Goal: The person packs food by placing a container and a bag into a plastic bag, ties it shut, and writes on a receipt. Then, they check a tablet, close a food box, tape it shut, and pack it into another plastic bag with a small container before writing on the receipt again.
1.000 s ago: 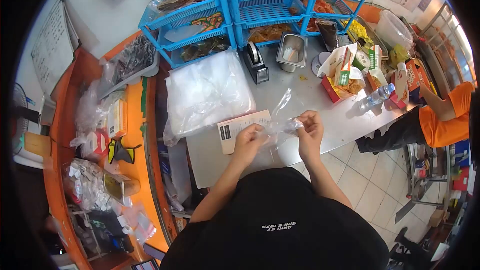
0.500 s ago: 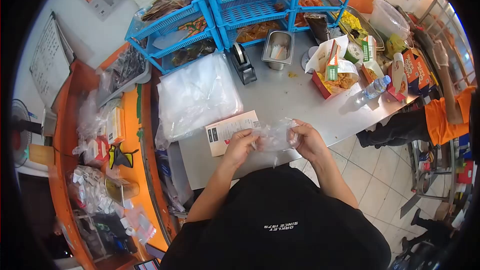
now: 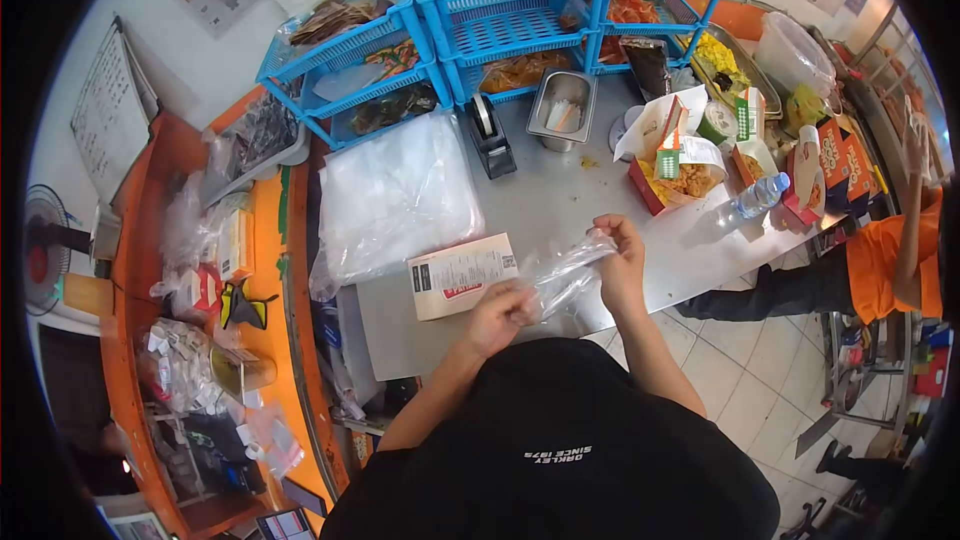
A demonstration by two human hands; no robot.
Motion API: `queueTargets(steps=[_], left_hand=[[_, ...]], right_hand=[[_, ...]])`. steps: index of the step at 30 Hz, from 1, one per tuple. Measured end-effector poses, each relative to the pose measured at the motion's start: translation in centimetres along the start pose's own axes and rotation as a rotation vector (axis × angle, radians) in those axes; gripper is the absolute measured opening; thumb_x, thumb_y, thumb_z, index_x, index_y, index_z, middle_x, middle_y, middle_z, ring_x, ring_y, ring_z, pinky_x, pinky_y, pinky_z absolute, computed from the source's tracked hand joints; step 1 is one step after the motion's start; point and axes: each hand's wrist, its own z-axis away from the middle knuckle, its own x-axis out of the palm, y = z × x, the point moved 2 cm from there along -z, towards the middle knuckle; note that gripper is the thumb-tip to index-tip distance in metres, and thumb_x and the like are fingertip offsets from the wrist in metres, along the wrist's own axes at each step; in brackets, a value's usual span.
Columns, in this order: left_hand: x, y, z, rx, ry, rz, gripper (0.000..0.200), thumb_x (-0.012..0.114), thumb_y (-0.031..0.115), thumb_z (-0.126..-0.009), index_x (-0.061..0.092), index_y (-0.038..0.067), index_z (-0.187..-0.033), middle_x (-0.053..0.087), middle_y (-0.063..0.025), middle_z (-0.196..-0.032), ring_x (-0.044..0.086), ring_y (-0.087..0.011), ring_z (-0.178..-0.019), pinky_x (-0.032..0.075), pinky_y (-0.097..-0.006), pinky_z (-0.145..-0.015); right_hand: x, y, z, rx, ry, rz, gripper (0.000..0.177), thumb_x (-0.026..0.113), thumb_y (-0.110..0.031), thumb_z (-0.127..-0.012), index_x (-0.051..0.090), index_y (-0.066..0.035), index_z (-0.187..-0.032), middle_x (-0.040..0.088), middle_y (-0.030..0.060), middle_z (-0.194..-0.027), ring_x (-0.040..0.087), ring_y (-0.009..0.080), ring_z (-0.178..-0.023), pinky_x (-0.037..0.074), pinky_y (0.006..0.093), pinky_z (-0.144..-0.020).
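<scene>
My left hand and my right hand both grip a clear plastic bag, stretched between them above the steel table. The left hand pinches its lower end, the right hand holds its upper end. A printed paper slip lies flat on the table just left of my left hand. A stack of clear plastic bags lies further left and back.
Blue tiered baskets of packets line the back. A tape dispenser, a steel pan, open food boxes and a water bottle stand on the table. A person in orange is at the right. An orange counter holds clutter at left.
The bag was bunched between my hands; now it is pulled out long, my right hand raised and my left hand lowered. The view has shifted slightly.
</scene>
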Motion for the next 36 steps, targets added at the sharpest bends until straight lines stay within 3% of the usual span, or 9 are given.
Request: queueTargets(steps=[5, 10, 12, 16, 21, 26, 29, 31, 36], left_hand=[[-1.0, 1.4, -1.3, 0.013, 0.353, -1.085, 0.003, 0.058, 0.002, -0.078, 0.056, 0.003, -0.079, 0.050, 0.0021, -0.068, 0.047, -0.0059, -0.061, 0.035, -0.0191, -0.054], [-3.7, 3.8, -3.3, 0.394, 0.553, -0.812, 0.010, 0.055, -0.002, -0.080, 0.057, 0.003, -0.089, 0.056, -0.0020, -0.072, 0.055, -0.0098, -0.066, 0.044, -0.0237, -0.059], [-1.9, 4.7, -3.3, 0.109, 0.572, -0.213, 0.021, 0.054, -0.001, -0.083, 0.052, 0.002, -0.104, 0.061, -0.0070, -0.078, 0.061, -0.0162, -0.069, 0.049, -0.0287, -0.066], [-0.5, 4.2, -0.9, -0.275, 0.185, -0.550, 0.034, 0.051, -0.001, -0.084, 0.043, 0.000, -0.117, 0.061, -0.0121, -0.096, 0.063, -0.0201, -0.083, 0.050, -0.0319, -0.073], [2.9, 3.5, -0.3, -0.005, 0.215, -0.272, 0.030, 0.051, -0.003, -0.082, 0.049, 0.005, -0.111, 0.054, -0.0050, -0.090, 0.053, -0.0114, -0.076, 0.045, -0.0258, -0.064], [-1.8, 2.9, -2.3, 0.249, 0.306, -1.481, 0.021, 0.056, -0.003, -0.079, 0.061, -0.001, -0.100, 0.051, -0.0077, -0.091, 0.049, -0.0148, -0.075, 0.042, -0.0293, -0.067], [0.3, 1.5, -3.3, 0.396, 0.265, -1.658, 0.030, 0.058, -0.002, -0.075, 0.059, -0.007, -0.104, 0.049, -0.0170, -0.092, 0.052, -0.0283, -0.081, 0.044, -0.0383, -0.073], [1.8, 0.2, -3.1, 0.378, 0.202, -1.763, 0.041, 0.059, -0.001, -0.068, 0.055, -0.005, -0.109, 0.048, -0.0229, -0.095, 0.051, -0.0419, -0.090, 0.043, -0.0445, -0.079], [-0.7, -2.2, -4.0, 0.202, 0.138, -1.910, 0.048, 0.060, 0.002, -0.066, 0.047, -0.001, -0.112, 0.045, -0.0229, -0.103, 0.049, -0.0423, -0.096, 0.043, -0.0442, -0.086]], right_hand=[[0.3, -0.9, 1.8, 0.493, -0.208, -0.321, 0.022, 0.050, 0.005, -0.081, 0.053, -0.005, -0.100, 0.056, 0.0017, -0.077, 0.055, 0.0108, -0.064, 0.044, 0.0230, -0.058], [0.9, -1.2, 2.6, 0.498, -0.429, -0.311, 0.028, 0.052, 0.004, -0.079, 0.049, -0.006, -0.105, 0.059, 0.0034, -0.080, 0.056, 0.0111, -0.065, 0.043, 0.0241, -0.057], [1.2, -1.9, 2.8, 0.617, -0.425, -0.560, 0.037, 0.058, 0.003, -0.075, 0.045, -0.007, -0.108, 0.059, 0.0035, -0.074, 0.053, 0.0097, -0.059, 0.040, 0.0235, -0.053], [0.2, -0.1, 1.7, 0.226, -0.327, 0.074, 0.041, 0.059, 0.005, -0.073, 0.041, -0.006, -0.108, 0.055, 0.0013, -0.063, 0.048, 0.0063, -0.054, 0.036, 0.0206, -0.049], [-1.0, 2.9, 0.3, 0.339, -0.107, 0.013, 0.038, 0.058, 0.006, -0.074, 0.042, -0.007, -0.105, 0.053, 0.0015, -0.064, 0.047, 0.0077, -0.051, 0.034, 0.0224, -0.046], [0.1, -1.6, 1.8, 0.566, -0.437, -0.539, 0.040, 0.056, -0.007, -0.082, 0.047, -0.007, -0.122, 0.055, 0.0037, -0.082, 0.052, 0.0102, -0.075, 0.043, 0.0248, -0.062], [0.3, -0.1, 2.3, 0.563, -0.527, -0.011, 0.047, 0.064, -0.018, -0.079, 0.053, -0.003, -0.123, 0.053, 0.0080, -0.090, 0.054, 0.0185, -0.084, 0.046, 0.0287, -0.077], [0.2, 0.4, 3.0, -0.095, -0.341, 0.937, 0.046, 0.069, -0.019, -0.074, 0.059, -0.005, -0.118, 0.052, 0.0165, -0.102, 0.054, 0.0276, -0.093, 0.048, 0.0387, -0.080], [-3.0, 0.5, 2.9, -0.251, -0.173, 1.326, 0.034, 0.070, -0.021, -0.070, 0.067, 0.001, -0.096, 0.056, 0.0229, -0.105, 0.055, 0.0300, -0.096, 0.046, 0.0384, -0.087]])
